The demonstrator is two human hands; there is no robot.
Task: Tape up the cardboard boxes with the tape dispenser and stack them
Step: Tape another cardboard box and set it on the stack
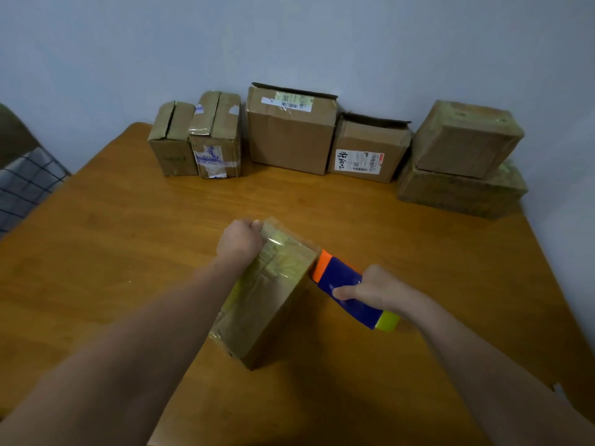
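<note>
A wooden surface [128, 252] is viewed from above. Near its middle lies a small cardboard box [267, 294], wrapped in glossy clear tape and pointing away from the viewer. All positions below are given relative to this box.

Its far end is gripped by the left hand [240, 241], with the fingers curled over the top edge. The hold appears meant to stop the box sliding while tape is drawn.

A tape dispenser [341, 281] with a blue body, orange front and yellow-green rear is touching the box's right side. It is clasped by the right hand [370, 289], with the fingers wrapped round the body and the thumb laid along it. The orange end is set against the box's right edge, so tape is probably being laid or cut there. The strip itself cannot be made out.

Four boxes are lined up beyond the box, against a pale wall [289, 37]:
- a split-top box [172, 149], behind and to the left
- a taller box [215, 146], also behind and to the left
- a large box [289, 136], straight behind
- a labelled box [367, 152], with its flap raised, behind and to the right

These four are judged to be waiting for tape.

Farther right, an upper wrapped box [463, 140] rests on a lower wrapped box [457, 194]. This is likely the finished pile, where the box in hand is bound.
</note>
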